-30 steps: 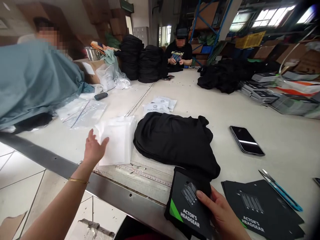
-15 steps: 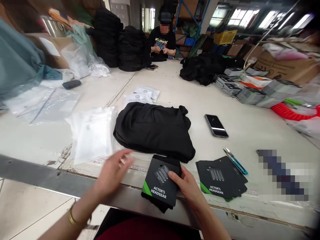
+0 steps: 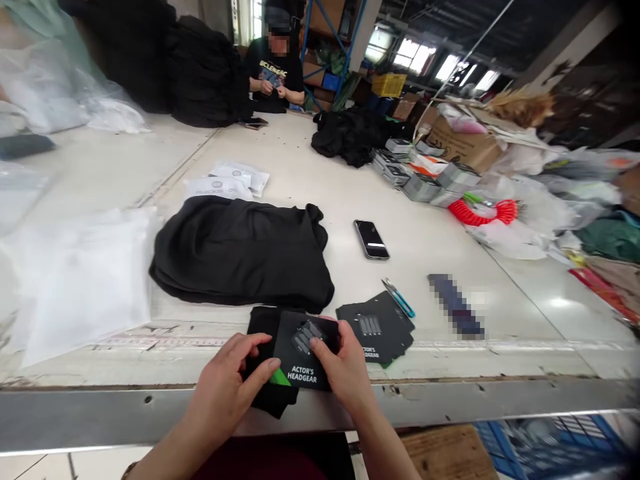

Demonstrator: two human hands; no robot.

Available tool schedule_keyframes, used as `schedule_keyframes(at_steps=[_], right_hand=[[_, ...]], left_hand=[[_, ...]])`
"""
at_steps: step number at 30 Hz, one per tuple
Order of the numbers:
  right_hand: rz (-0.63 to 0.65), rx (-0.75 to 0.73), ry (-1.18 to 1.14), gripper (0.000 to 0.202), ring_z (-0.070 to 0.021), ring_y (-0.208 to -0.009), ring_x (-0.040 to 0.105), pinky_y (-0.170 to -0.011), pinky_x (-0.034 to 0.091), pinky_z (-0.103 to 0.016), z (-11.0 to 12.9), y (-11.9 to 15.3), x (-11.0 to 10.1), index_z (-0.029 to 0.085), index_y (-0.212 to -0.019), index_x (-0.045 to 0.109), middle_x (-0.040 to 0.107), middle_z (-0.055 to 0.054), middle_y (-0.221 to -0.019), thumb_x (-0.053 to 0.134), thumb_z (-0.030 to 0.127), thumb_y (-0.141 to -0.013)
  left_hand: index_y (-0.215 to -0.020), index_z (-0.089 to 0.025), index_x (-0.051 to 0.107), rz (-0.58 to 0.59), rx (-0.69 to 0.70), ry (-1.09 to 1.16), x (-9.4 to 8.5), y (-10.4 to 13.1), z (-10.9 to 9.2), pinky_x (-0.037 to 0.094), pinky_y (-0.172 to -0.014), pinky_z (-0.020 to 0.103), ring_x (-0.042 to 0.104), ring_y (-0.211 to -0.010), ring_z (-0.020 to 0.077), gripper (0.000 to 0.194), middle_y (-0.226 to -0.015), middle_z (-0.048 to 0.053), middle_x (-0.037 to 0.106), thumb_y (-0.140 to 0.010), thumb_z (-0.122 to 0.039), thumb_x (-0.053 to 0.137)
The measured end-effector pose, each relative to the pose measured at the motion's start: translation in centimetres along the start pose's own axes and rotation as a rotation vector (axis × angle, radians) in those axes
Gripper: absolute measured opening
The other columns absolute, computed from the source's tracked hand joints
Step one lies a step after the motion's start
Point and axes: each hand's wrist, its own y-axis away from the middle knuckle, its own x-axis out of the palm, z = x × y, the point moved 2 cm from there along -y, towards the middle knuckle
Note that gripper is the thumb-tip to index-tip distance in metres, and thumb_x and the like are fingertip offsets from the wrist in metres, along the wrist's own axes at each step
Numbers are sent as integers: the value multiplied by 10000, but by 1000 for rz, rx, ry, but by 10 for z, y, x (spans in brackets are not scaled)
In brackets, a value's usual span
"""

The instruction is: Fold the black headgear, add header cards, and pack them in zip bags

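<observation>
My right hand (image 3: 345, 367) grips a dark printed card (image 3: 305, 367) reading "ACTOR'S HEADGEAR", its thumb on the front. Black cloth (image 3: 263, 323) lies behind the card and sticks out at its left and below. My left hand (image 3: 227, 380) is at the left side, fingers curled on the cloth and thumb at the card's green corner. Just beyond lies a folded pile of black cloth (image 3: 240, 250). To the right are a fanned stack of the same cards (image 3: 373, 327) and blue-handled thread snips (image 3: 400, 300), which overlap the stack.
White plastic bags (image 3: 90, 273) lie left of the cloth pile, two sealed packets (image 3: 220, 187) behind it. A phone (image 3: 371, 240) lies to the right. Across the table sits a person (image 3: 275, 73). Boxed bundles (image 3: 425, 183) and a red coil (image 3: 483, 212) are farther right.
My left hand has moved in from beside the card onto the cloth at its left edge. More cloth now shows left of the card. The view has swung right.
</observation>
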Motion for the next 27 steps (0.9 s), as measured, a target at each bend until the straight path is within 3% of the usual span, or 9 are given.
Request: schedule_keyframes(at_steps=[4,8,13,17,20,23,25,27], right_hand=[[-138,-75,129,249,-212,-794,582,-748,469,-347,-3,-17,-53,216,-905,547,641,-10,-809,628,341,-706],[-168,-58,385,327,-222,-834,583,-794,449,-384,-18,-35,-91,216,-1030,528,633,-22,-880,577,316,-723],[-308,-226,808,480,-316,-1074,472,-900,372,-489,-34,-42,-95,160,-1160,503,553,-138,-1112,587,275,-702],[-374,-315,664,458,-315,-1093,449,-902,375,-502,-26,-26,-78,186,-1164,499,513,-148,-1177,593,336,-741],[-188,-150,256,500,-252,-965,526,-821,450,-428,-18,-9,-51,216,-1186,462,534,-125,-1171,613,416,-753],[158,52,-236,590,-240,-998,557,-853,455,-409,-11,9,-12,215,-1219,451,543,-130,-1215,656,462,-724],[397,151,-489,568,-251,-1055,557,-875,446,-406,-4,20,12,206,-1221,483,567,-127,-1213,623,493,-751],[545,203,-622,534,-259,-1058,568,-865,451,-397,5,26,30,197,-1188,541,616,-114,-1153,602,514,-762]], left_hand=[[-1209,-277,472,-61,-58,-48,-1,-2,13,471,-729,329,577,-899,234,526,-1149,57,528,-762,-546,540],[-1358,-249,315,38,-181,-98,-4,-9,15,472,-709,360,616,-877,275,754,-1084,81,604,-724,-581,551],[-1157,-181,519,124,-201,-111,-6,-14,0,447,-792,415,582,-989,338,570,-1071,124,627,-710,-532,568],[-1128,-176,504,89,-270,70,-4,-8,-5,434,-826,454,583,-971,344,530,-1032,123,639,-689,-449,623],[-1210,-209,448,152,-284,563,-3,-3,-7,443,-869,413,588,-1002,289,539,-1081,80,641,-722,-362,622],[-1228,-212,465,256,-362,1071,-5,1,-9,477,-833,366,608,-984,259,509,-1099,68,650,-747,-304,601],[-1203,-187,507,278,-423,1215,-7,4,-10,490,-802,353,620,-958,262,488,-1071,79,666,-735,-283,609],[-1185,-173,532,285,-446,1257,-8,5,-10,487,-818,352,616,-971,265,483,-1065,84,669,-719,-265,623]])
